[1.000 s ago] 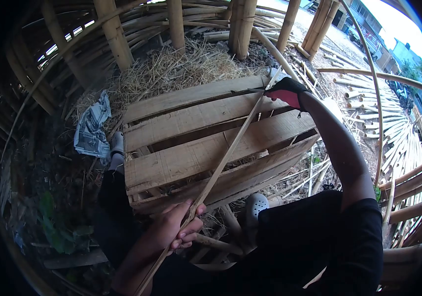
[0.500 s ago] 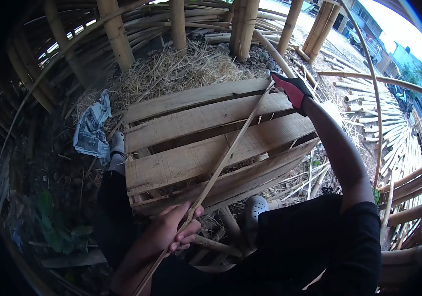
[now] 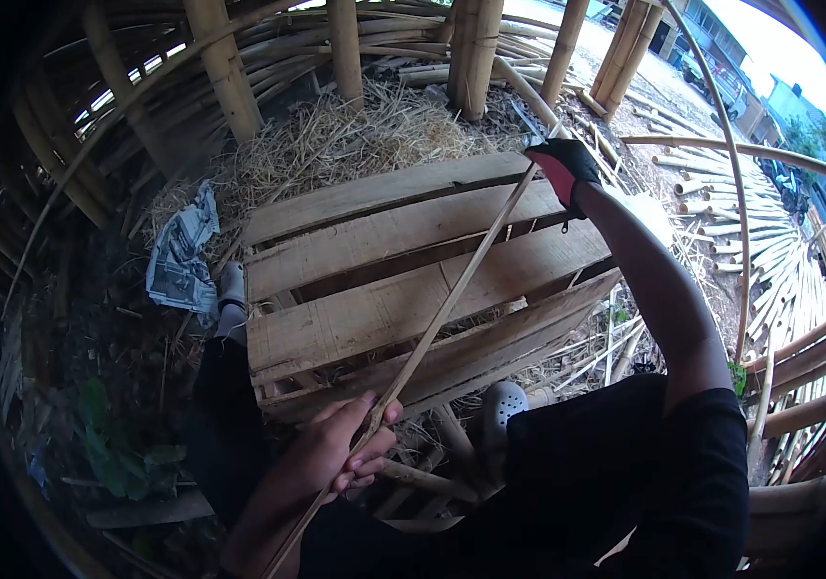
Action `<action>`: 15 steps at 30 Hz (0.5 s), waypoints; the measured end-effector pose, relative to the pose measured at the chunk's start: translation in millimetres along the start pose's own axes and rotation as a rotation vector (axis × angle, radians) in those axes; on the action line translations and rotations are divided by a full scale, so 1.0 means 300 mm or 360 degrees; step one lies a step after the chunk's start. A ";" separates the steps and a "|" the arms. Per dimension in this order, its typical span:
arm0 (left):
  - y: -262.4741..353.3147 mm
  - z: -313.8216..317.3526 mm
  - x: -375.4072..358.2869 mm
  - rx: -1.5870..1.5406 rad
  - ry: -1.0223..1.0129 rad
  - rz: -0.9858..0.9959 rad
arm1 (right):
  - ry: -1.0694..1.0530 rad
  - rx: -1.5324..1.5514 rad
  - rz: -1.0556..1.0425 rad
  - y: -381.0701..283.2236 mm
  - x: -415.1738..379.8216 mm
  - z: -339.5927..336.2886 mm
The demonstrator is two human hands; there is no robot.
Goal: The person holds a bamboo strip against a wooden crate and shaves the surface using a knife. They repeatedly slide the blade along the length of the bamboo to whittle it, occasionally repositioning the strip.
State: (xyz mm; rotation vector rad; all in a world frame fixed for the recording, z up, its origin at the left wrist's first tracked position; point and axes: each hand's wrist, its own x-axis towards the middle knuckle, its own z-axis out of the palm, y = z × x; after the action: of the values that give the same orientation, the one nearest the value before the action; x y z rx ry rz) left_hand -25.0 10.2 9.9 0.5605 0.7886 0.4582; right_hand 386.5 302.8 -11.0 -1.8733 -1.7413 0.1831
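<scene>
A long, thin bamboo strip (image 3: 458,286) runs diagonally over a slatted wooden crate (image 3: 365,329). My bare left hand (image 3: 347,446) is closed round its lower part, and the tail passes down along my forearm. At the strip's upper end, my right hand (image 3: 564,174), in a black and red glove, is closed with the fingers bent over the tip. A thin pale sliver (image 3: 557,129) shows just above that glove; I cannot tell whether the hand holds it too. The crate's planks lie between my legs, below the strip.
Straw (image 3: 336,145) is heaped behind the crate, with crumpled newspaper (image 3: 182,253) to its left. Upright bamboo poles (image 3: 478,58) stand at the back. Many cut bamboo lengths (image 3: 770,275) lie on the right. A light clog (image 3: 504,407) is by the crate's front corner.
My right hand has turned slightly at the strip's upper end, showing more of the glove's black back. My left hand keeps its hold, and the strip lies nearly the same.
</scene>
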 end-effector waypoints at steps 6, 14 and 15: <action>0.011 0.049 -0.059 0.0132 0.0009 -0.0036 | 0.0786 0.0283 0.0219 0.110 0.062 -0.096; 0.028 0.002 -0.067 -0.0039 0.0063 0.0080 | -0.0977 0.1021 -0.0053 -0.025 -0.109 -0.232; 0.030 -0.003 -0.062 -0.0016 0.0090 0.0086 | -0.1061 0.0824 -0.0586 -0.081 -0.135 -0.238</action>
State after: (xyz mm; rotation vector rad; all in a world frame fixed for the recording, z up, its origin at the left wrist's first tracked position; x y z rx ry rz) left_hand -38.9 6.5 24.8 0.5626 0.8262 0.5298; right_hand 392.6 242.0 48.9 -1.1505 -2.1486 1.0949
